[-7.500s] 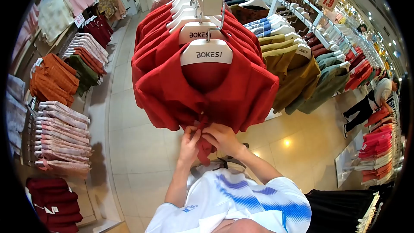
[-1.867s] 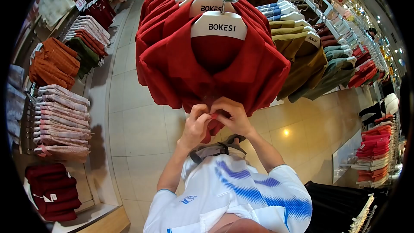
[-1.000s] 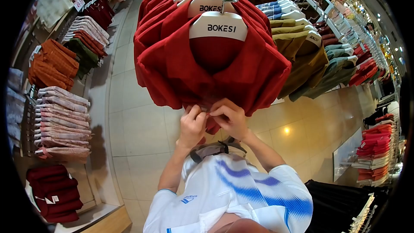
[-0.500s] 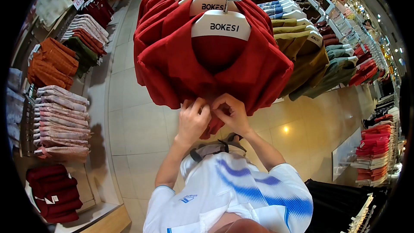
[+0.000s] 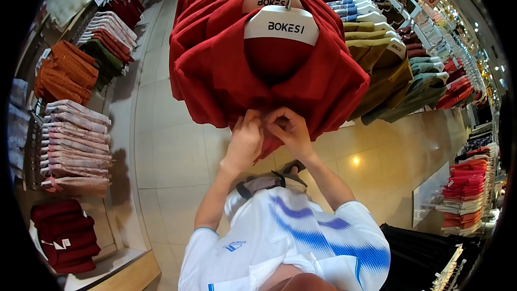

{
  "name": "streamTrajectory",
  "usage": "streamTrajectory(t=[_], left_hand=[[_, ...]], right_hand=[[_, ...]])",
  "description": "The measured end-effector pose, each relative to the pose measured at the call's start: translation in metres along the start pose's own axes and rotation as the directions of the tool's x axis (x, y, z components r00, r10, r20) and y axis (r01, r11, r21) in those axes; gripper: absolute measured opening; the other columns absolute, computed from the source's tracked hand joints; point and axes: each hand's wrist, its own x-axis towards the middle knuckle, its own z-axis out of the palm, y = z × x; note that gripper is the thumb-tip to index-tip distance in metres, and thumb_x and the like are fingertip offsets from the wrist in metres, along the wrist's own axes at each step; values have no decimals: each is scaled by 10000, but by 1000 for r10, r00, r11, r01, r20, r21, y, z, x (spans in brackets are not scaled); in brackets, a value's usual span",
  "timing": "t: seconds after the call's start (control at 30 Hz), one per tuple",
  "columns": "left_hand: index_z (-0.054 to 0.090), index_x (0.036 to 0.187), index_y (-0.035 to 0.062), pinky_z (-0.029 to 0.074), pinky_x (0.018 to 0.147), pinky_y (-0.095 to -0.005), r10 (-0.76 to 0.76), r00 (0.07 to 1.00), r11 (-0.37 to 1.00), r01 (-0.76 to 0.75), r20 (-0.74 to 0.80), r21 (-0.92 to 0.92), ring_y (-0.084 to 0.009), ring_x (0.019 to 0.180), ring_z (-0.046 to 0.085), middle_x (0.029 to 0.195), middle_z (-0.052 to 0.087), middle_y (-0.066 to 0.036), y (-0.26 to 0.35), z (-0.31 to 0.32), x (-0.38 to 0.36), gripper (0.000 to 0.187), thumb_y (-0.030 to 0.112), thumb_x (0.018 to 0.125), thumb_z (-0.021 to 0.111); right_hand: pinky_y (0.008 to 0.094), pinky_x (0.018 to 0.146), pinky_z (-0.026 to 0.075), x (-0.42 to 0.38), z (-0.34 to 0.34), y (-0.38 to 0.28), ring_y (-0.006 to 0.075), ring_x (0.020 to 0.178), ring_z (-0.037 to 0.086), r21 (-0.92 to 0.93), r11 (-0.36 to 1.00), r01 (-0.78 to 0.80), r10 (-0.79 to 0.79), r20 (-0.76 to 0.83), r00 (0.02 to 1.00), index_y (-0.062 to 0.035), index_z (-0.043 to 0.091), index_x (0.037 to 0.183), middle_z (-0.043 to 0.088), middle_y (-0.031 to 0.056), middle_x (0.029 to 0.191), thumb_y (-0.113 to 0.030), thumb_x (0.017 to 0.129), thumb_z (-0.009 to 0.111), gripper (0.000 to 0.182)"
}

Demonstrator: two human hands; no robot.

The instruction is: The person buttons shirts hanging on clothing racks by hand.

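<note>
A red collared shirt (image 5: 210, 83) hangs at the front of a rail on a white hanger (image 5: 281, 26) lettered BOKESI. At the middle of its front, below the neck opening, my left hand (image 5: 246, 139) pinches the edge of the cloth. Just to the right, my right hand (image 5: 289, 130) has thumb and fingertips closed on the same front edge. The two sets of fingertips are close together. Whether a button lies between them is too small to make out. The shirt's lower part hangs behind my hands.
More red shirts on white hangers crowd behind the front one. To the right hang olive shirts (image 5: 377, 73) and green ones. Racks on the left hold pink patterned garments (image 5: 75, 148) and orange shirts (image 5: 67, 73). Folded dark red clothes (image 5: 64, 237) lie lower left. Black garments (image 5: 420, 253) hang lower right.
Both hands have risen slightly with the shirt front and remain pinched on it. The front hanger has tilted a little and appears slightly further right.
</note>
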Motion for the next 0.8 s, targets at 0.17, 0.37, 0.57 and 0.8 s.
streamTrajectory(t=[0.17,0.37,0.57,0.8], left_hand=[[463,1047,-5,453,799,-324,-195,961,596,275,195,-755,-245,906,544,1091,524,-152,-14,6,-9,184,-64,896,549],[527,1110,37,435,733,-242,-312,894,332,420,322,-845,-106,836,528,914,563,-30,-18,29,-40,180,31,940,585],[581,1006,49,394,724,-205,-526,707,64,588,473,-806,-29,851,495,943,574,32,-42,25,-56,76,102,1000,527],[543,847,-10,417,748,-239,-570,752,271,552,331,-789,-86,800,459,812,486,15,-14,8,-29,132,39,969,559]], right_hand=[[254,901,473,1,-7,-1,100,994,589,59,998,18,-18,-7,1000,-5,555,1002,597,57,1052,98,896,572,149],[245,877,453,1,-6,-13,99,964,562,54,993,105,-101,-74,992,-12,535,1123,544,64,1157,120,890,577,271],[256,898,463,5,-15,-12,110,1046,548,-152,965,214,-193,143,971,-22,519,1176,466,49,1198,133,850,622,376],[317,980,440,1,-22,-7,169,1151,512,-107,980,170,-148,184,972,-20,548,1113,451,84,1232,172,800,626,375]])
